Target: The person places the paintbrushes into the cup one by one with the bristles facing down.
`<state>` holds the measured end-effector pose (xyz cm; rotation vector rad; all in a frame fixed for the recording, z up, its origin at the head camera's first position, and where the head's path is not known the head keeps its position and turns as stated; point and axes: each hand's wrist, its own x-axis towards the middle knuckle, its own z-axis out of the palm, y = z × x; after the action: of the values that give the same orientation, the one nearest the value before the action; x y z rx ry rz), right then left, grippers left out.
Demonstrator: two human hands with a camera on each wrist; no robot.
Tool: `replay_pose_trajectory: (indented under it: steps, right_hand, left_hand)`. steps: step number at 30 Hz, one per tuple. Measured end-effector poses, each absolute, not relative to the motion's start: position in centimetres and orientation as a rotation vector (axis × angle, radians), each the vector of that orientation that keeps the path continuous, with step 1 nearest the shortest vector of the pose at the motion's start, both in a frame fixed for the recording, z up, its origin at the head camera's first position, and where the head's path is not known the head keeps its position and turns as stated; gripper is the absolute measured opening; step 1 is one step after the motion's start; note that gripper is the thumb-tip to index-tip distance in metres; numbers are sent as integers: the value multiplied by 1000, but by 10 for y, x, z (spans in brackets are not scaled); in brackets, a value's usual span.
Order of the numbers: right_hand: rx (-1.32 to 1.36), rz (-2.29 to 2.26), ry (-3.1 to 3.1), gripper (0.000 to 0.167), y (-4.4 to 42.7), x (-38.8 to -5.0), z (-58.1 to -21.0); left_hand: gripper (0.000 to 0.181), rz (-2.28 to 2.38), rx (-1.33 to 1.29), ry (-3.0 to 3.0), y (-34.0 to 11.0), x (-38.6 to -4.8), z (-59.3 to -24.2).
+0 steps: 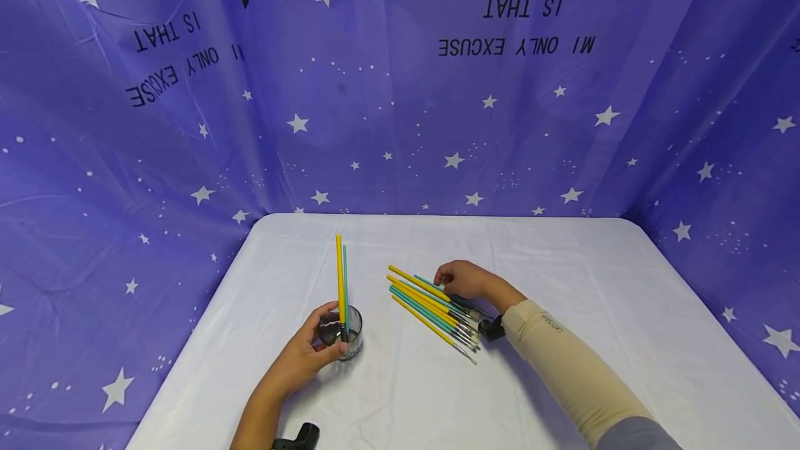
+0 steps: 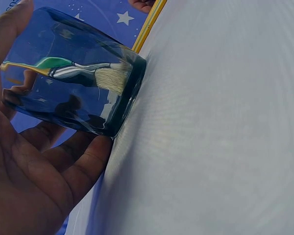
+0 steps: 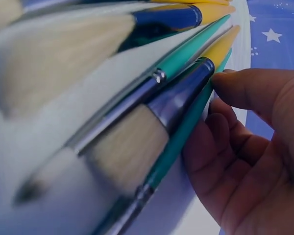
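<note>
Head view: the left hand (image 1: 305,356) grips a tinted glass (image 1: 356,346) on the white worktop (image 1: 562,255), a yellow brush (image 1: 340,276) and a slim teal brush (image 1: 346,283) standing in it. Farther, loose brushes (image 1: 422,312) lie fanned, and at their far side the right hand (image 1: 470,279) bends thumb and fingers about the outermost teal brush (image 3: 175,142); whether they pinch it, I cannot tell. Beyond hangs a purple starry backdrop (image 1: 400,123)

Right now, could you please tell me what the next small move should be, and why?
I would probably have the right hand lift the farthest slender teal-handled paintbrush: that hand is right at its handle, while the left hand holds the clear glass tumbler, where two paintbrushes, one yellow-handled and one teal-handled, stand with apparent room for more.
</note>
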<state>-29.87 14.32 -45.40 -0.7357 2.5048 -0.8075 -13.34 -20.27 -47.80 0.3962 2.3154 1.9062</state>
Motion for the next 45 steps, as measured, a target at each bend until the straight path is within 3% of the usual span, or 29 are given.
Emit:
replay_pose_trajectory:
  steps: [21, 45]
  right_hand:
    - [-716, -1009, 2387, 12, 152, -302, -454]
    - [-760, -796, 2455, 22, 142, -296, -454]
  left_hand:
    - [74, 1918, 422, 2305, -203, -133, -478]
    - [77, 1904, 387, 2312, -203, -134, -481]
